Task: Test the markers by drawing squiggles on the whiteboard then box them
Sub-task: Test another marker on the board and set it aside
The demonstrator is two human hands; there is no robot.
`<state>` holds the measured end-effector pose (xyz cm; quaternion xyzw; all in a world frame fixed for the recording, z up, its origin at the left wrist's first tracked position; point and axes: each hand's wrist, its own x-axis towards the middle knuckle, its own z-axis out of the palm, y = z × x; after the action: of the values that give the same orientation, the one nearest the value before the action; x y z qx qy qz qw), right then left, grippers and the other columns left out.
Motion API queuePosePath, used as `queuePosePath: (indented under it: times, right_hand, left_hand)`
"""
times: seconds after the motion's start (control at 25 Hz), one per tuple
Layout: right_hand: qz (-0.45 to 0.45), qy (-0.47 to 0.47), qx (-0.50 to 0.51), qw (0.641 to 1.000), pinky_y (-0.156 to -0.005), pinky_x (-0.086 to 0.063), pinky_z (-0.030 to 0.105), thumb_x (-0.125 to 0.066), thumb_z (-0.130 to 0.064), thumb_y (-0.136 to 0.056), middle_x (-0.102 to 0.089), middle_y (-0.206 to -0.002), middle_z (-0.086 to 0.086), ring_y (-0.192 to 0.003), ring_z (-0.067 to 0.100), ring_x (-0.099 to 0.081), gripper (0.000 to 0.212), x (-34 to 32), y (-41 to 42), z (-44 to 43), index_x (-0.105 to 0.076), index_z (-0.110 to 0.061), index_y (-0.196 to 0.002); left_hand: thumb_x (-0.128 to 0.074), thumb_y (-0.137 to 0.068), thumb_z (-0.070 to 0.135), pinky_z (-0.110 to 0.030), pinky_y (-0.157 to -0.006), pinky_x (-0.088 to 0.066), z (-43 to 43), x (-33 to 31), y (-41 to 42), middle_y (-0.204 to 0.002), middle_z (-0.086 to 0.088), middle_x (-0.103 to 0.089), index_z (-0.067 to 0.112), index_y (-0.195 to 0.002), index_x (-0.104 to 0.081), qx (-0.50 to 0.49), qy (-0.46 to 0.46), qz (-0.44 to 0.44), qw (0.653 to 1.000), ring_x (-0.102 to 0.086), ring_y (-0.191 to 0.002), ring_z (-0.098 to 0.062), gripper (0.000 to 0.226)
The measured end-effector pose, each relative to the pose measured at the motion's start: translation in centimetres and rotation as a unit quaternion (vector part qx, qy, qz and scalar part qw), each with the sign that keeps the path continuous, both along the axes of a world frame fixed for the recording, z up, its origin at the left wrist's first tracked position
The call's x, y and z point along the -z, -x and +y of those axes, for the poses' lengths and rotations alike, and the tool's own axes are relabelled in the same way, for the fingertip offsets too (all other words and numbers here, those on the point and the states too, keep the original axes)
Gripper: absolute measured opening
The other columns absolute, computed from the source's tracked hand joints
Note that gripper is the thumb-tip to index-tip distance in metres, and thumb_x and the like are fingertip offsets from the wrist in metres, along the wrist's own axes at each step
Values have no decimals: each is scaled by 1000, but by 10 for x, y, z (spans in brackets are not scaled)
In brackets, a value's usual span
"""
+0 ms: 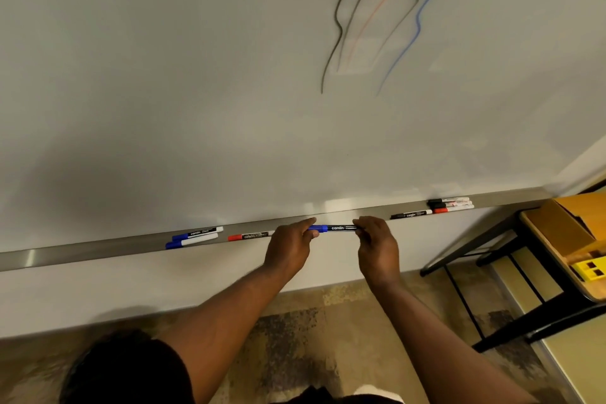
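A blue-capped marker (337,228) lies level between my two hands, just in front of the whiteboard's metal ledge (98,248). My left hand (290,248) pinches its blue cap end. My right hand (377,246) pinches the other end of the barrel. The whiteboard (196,75) above carries black, red and blue squiggles (383,10). On the ledge lie two blue markers (193,237) at the left, a red marker (249,236) beside my left hand, and several black and red markers (436,207) at the right.
A wooden table on black legs (541,259) stands at the right, holding a cardboard box (570,223) and a yellow object (590,267). Patterned carpet (295,338) covers the floor below the wall.
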<state>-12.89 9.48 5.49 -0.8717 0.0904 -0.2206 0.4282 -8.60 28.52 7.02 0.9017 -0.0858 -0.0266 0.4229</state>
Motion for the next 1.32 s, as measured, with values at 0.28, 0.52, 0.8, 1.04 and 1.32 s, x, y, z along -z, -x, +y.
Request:
queuePosePath:
  times: [0.28, 0.52, 0.8, 1.04, 1.32]
  right_hand:
    - [44, 24, -61, 997, -85, -56, 27, -64, 3, -91, -66, -99, -11, -90, 10, -65, 22, 14, -27, -51, -75, -11, -105]
    - [103, -40, -51, 993, -83, -57, 36, -59, 11, -84, -74, -91, -2, -88, 19, -69, 33, 24, -79, -126, -77, -13, -98]
    - [194, -108, -73, 972, -76, -51, 18, -62, 1, -91, -69, -86, -15, -82, -9, -63, 25, 42, -127, -244, -75, -20, -96]
    - [235, -168, -10, 957, -88, -55, 33, -65, -16, -95, -70, -110, -3, -100, 13, -64, 23, 61, -137, -280, -70, -18, -117]
    - [265, -174, -53, 947, -103, -48, 36, -51, -25, -104, -63, -132, 3, -122, 19, -58, 35, 67, -138, -296, -57, -19, -138]
  left_hand:
    - [-59, -97, 27, -32, -77, -50, -25, 11, -23, -86, -3, -71, 26, -113, -71, 27, -45, 10, 999, -63, -79, -20, 19]
    - [-61, -96, 24, -28, -64, -45, -104, 18, -79, -70, -2, -63, 24, -103, -74, 31, -68, 1, 997, -55, -65, -21, 14]
    - [-64, -94, 21, -29, -84, -50, -223, 46, -113, -96, -1, -73, 17, -111, -73, -42, -31, 58, 997, -65, -87, -19, 20]
    - [-64, -94, 22, -19, -83, -38, -282, 86, -110, -110, -3, -69, 19, -113, -73, -129, -35, 134, 982, -62, -103, -20, 22]
    - [-52, -100, 35, -31, -83, -48, -312, 92, -113, -103, -10, -72, 12, -100, -74, -237, -24, 180, 954, -65, -99, -29, 32]
